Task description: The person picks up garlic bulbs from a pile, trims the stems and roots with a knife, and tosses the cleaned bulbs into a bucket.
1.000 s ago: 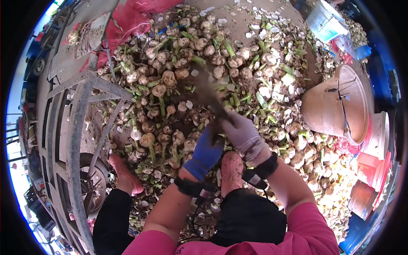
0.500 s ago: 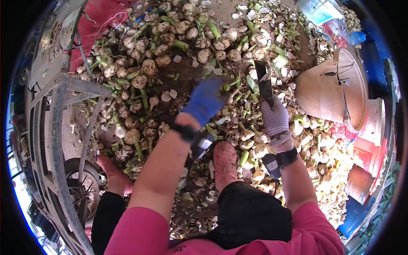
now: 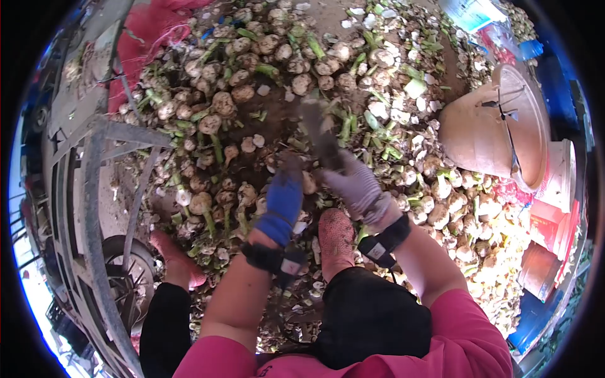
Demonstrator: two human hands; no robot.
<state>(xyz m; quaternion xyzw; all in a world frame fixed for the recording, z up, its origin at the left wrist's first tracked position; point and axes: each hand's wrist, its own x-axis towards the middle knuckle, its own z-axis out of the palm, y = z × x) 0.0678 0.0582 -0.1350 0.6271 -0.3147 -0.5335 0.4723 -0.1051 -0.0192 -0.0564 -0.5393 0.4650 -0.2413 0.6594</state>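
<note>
My left hand (image 3: 282,200), in a blue glove with dark, soiled fingertips, is low over the pile in the middle. Its fingers are blurred but look closed around a pale garlic bulb (image 3: 309,183) at their right side. Close by on the right, my right hand (image 3: 358,188), in a pale striped glove, grips a knife (image 3: 322,135). The dark, wide blade points up and away, smeared by motion. Garlic bulbs with cut green stems (image 3: 222,104) lie beyond and left of my hands. Paler bulbs (image 3: 441,214) are heaped at the right.
A large tan bucket (image 3: 469,132) lies tipped at the right, near white and red buckets (image 3: 549,220). A metal cart frame (image 3: 94,183) with a wheel stands on the left. Red netting (image 3: 142,44) lies at the upper left. My pink shoe (image 3: 336,236) rests among the scraps.
My left hand has moved left and back toward me, and the green scraps at its fingers are gone. My right hand has swung left with the knife, close to the left hand.
</note>
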